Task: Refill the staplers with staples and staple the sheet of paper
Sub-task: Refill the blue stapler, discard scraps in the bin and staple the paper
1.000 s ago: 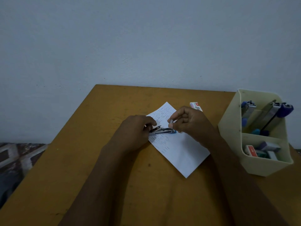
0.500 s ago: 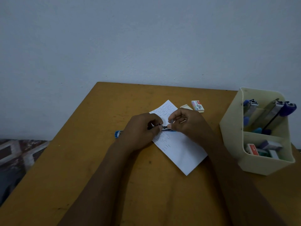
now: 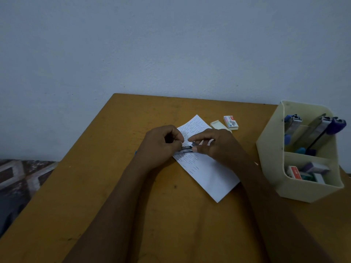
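two bare forearms reach in from the near edge of the brown counter (image 3: 114,186) and meet around its middle. a sheet of paper (image 3: 209,171) lined with short blue marks lies flat there, turned diagonally, one corner toward the near edge and the opposite one toward the far edge. by the right edge stands a cream desk organizer (image 3: 307,192): small staple boxes (image 3: 296,172) fill its nearer compartment, and spare staplers (image 3: 293,123) with blue and purple ends stand upright in the farther one. above the middle of the sheet, the left grip (image 3: 161,145) has its fingers curled round the left end of a small dark stapler (image 3: 187,148), and the right grip (image 3: 216,147) pinches the right end between thumb and forefinger. whether the stapler touches the sheet is unclear. beyond the sheet's far corner lies a staple box (image 3: 230,122), with a cream inner tray (image 3: 218,125) touching its left side. the far edge meets a pale wall (image 3: 171,44).
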A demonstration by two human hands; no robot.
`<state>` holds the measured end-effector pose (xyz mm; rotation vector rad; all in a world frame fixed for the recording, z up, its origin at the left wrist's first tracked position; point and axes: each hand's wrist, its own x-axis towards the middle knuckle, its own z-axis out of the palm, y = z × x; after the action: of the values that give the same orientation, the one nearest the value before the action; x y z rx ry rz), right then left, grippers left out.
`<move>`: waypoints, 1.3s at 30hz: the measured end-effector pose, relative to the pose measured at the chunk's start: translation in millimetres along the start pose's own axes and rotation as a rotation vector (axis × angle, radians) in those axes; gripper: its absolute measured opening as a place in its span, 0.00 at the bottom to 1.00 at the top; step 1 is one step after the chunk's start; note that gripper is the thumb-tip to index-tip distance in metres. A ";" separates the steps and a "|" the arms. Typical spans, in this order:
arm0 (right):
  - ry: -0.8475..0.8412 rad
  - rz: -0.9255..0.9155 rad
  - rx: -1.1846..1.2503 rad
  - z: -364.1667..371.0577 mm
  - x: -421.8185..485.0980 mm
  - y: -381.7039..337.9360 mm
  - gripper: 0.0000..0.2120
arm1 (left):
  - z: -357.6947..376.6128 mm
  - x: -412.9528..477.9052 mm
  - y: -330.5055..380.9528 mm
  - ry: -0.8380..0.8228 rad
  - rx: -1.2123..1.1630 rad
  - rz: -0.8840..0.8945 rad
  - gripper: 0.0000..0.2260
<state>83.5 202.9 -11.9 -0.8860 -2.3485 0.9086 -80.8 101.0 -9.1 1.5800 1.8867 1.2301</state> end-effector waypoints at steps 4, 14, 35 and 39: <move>0.021 0.012 0.002 1.1 -0.3 -1.1 0.11 | -0.3 0.3 0.2 0.001 -0.012 -0.010 0.04; 0.002 -0.113 -0.120 6.8 -0.1 -3.0 0.10 | -0.5 0.0 0.2 -0.010 0.021 0.003 0.04; 0.090 -0.250 -0.176 3.7 -1.1 4.3 0.04 | -1.3 -0.6 1.5 -0.013 0.005 -0.006 0.05; 0.104 -0.237 -0.194 3.5 -1.8 3.7 0.08 | -1.1 -0.7 1.1 -0.018 0.017 -0.013 0.04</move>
<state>84.0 202.3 -17.2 -0.6886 -2.4157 0.5346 -80.8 100.0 -7.8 1.5803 1.8983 1.1939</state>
